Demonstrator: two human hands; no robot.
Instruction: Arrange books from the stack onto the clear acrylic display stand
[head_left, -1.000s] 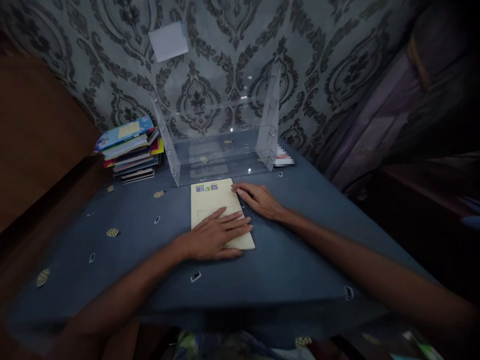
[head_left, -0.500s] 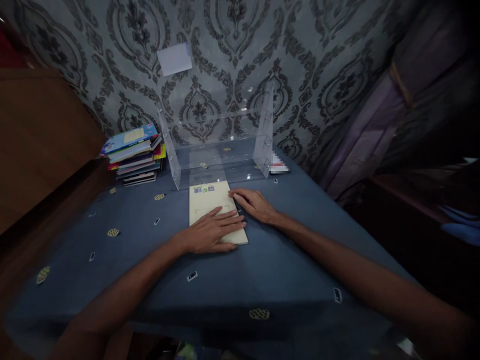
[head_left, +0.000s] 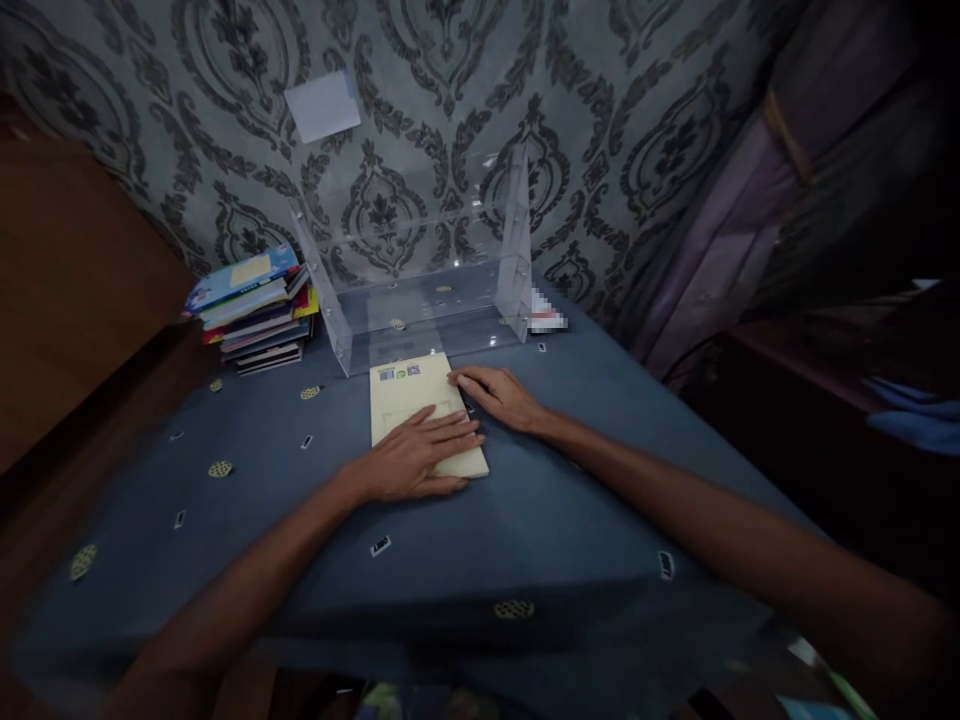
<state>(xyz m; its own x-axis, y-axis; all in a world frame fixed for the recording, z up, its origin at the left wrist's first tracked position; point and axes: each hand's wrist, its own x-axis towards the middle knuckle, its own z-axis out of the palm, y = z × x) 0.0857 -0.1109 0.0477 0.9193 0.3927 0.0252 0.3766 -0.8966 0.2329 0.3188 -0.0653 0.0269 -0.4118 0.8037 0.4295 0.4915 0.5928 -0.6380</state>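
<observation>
A pale yellow book (head_left: 420, 390) lies on the table, with a barcode and small printed marks along its far edge. My left hand (head_left: 420, 455) is spread flat over the near half of its cover, fingers apart. At the book's upper right edge is my right hand (head_left: 506, 397), its fingers held together and its thumb and index tips at the edge. The underside of those fingers is hidden. Just beyond the book stands a clear plastic rack (head_left: 337, 325), open toward me.
A stack of books (head_left: 259, 310) stands left of the rack. Behind its right side lies a blurred white item (head_left: 546, 312). The blue patterned cloth (head_left: 255, 560) covers the table. A white card (head_left: 324, 106) is on the patterned wall, and a purple curtain (head_left: 720, 240) hangs at right.
The whole view has shifted slightly, so things appear a little further left and higher. Both hands stay in the same places on the book.
</observation>
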